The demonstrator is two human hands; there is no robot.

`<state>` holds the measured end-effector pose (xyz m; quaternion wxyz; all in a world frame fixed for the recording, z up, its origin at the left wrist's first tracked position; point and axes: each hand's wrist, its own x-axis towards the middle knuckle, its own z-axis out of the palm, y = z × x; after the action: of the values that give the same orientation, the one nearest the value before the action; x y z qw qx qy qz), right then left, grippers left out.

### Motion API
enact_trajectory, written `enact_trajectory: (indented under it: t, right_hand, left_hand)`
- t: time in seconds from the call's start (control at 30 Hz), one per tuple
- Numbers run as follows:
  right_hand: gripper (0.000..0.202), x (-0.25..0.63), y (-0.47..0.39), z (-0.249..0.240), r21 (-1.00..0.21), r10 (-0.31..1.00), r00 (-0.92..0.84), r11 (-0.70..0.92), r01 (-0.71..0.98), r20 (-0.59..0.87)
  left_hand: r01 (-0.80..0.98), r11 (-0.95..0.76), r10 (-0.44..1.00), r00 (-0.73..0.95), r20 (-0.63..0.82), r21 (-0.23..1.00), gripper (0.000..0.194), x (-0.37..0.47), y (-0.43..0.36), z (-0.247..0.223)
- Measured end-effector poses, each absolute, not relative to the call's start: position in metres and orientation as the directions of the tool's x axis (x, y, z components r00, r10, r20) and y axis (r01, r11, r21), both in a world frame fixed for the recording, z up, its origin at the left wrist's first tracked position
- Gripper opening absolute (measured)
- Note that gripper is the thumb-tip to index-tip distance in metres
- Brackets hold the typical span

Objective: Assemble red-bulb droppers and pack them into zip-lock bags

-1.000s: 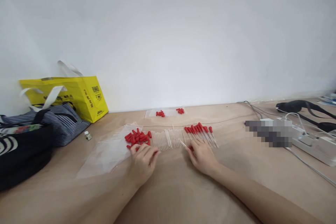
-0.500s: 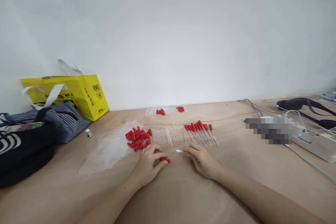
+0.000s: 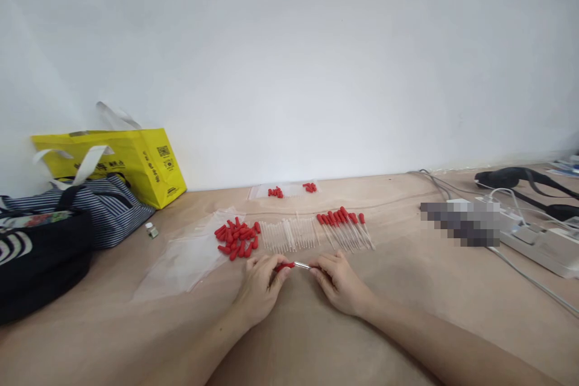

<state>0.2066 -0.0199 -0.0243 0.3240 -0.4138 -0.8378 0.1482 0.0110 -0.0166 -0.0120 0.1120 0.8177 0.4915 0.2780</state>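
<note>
Between the fingers of my left hand [image 3: 260,289] is a red rubber dropper bulb [image 3: 284,266], its narrow end pointing right. My right hand [image 3: 340,282] pinches a clear glass dropper tube [image 3: 302,265], whose end meets the bulb's mouth; I cannot tell whether it sits inside. Just beyond my left hand lies a pile of loose red bulbs [image 3: 237,237]. To its right, bare glass tubes [image 3: 289,235] lie in a row. Further right, several droppers with red bulbs fitted [image 3: 346,228] lie side by side, slanting.
Clear plastic bags [image 3: 181,262] lie left of the pile. Another bag with red bulbs [image 3: 292,190] is by the wall. A yellow bag [image 3: 158,166], striped bag [image 3: 120,211], black bag [image 3: 49,265] and small bottle [image 3: 151,230] stand left. A power strip [image 3: 547,250] with cables lies right.
My two hands have come together. The glass tube has moved left, up to the mouth of the bulb, and my left fingers have closed further around the bulb.
</note>
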Motion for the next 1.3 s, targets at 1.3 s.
enact_trajectory:
  t: [1.3]
  right_hand:
    - [0.019, 0.208, -0.015, -0.015, -0.122, 0.573, -0.643, 0.787, 0.605, 0.508]
  left_hand:
    - [0.719, -0.601, 0.787, 0.456, 0.415, 0.35, 0.018, 0.013, -0.02, -0.01]
